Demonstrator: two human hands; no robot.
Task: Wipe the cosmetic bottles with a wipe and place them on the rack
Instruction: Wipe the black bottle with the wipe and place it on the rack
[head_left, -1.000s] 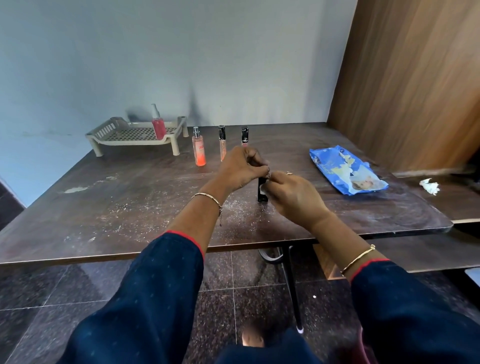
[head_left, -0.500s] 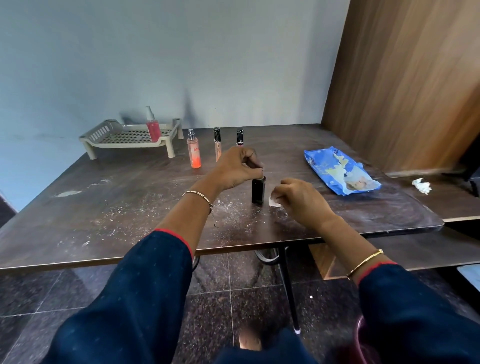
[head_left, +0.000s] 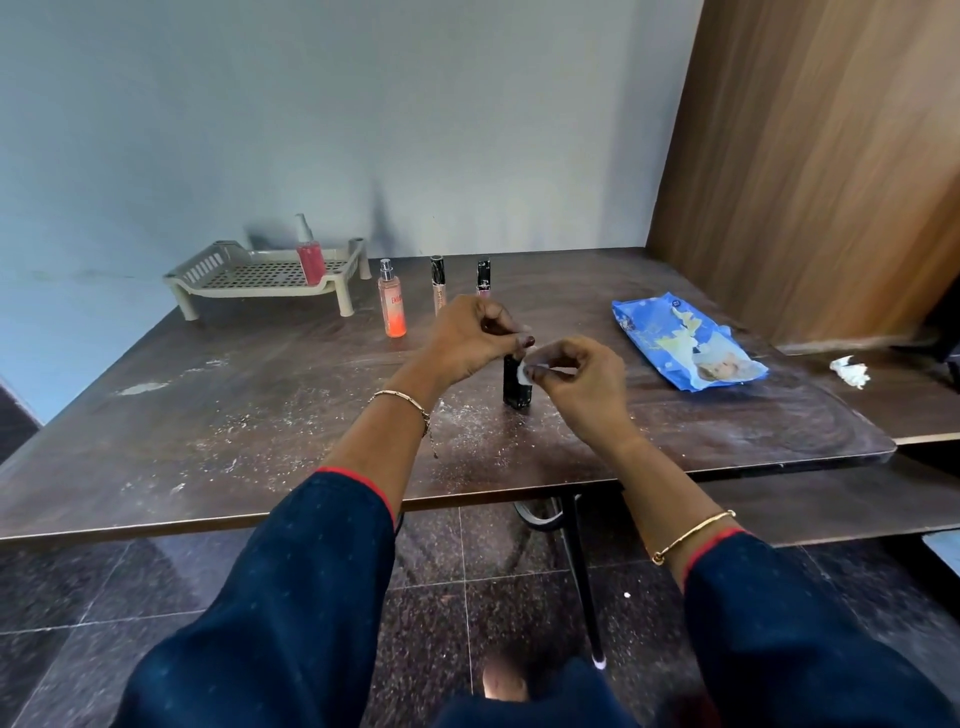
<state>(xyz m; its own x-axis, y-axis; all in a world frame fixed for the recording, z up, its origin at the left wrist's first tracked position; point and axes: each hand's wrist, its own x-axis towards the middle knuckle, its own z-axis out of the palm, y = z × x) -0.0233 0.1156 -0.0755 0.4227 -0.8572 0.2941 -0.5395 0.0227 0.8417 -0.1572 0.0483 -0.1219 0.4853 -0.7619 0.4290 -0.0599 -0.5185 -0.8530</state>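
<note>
- The black bottle (head_left: 517, 387) is being kept upright near the middle of the counter (head_left: 208, 415), long axis vertical, base apparently resting on the surface.
- Its cap is being gripped from above by the left hand (head_left: 467, 338), with the fingers curled round it from the 9 o'clock side.
- A small white wipe (head_left: 524, 373) is being pinched in the right hand (head_left: 576, 379) and pressed on the bottle's upper side from 3 o'clock.
- Wiping is judged to be under way. The coming strokes are being guided by that vertical axis, down the glossy, hard, flat-sided body.
- The rack (head_left: 208, 266) is being seen at 10 o'clock, well apart. The left hand is judged the nearer one for the carry.
- The rack is beige perforated plastic on short legs, and a red pump bottle (head_left: 310, 258) is already being carried at its right end.
- At 11 to 12 o'clock, three bottles are being left standing in a row: a peach spray bottle (head_left: 392, 306), a slim beige tube (head_left: 438, 286) and a dark-capped tube (head_left: 483, 276).
- At 2 o'clock a crinkled blue wipe pack (head_left: 685, 343) is lying flat, and a crumpled white tissue (head_left: 849, 371) is lying farther out at 3 o'clock.
- The dark wood-grain counter is being marked by white specks.
</note>
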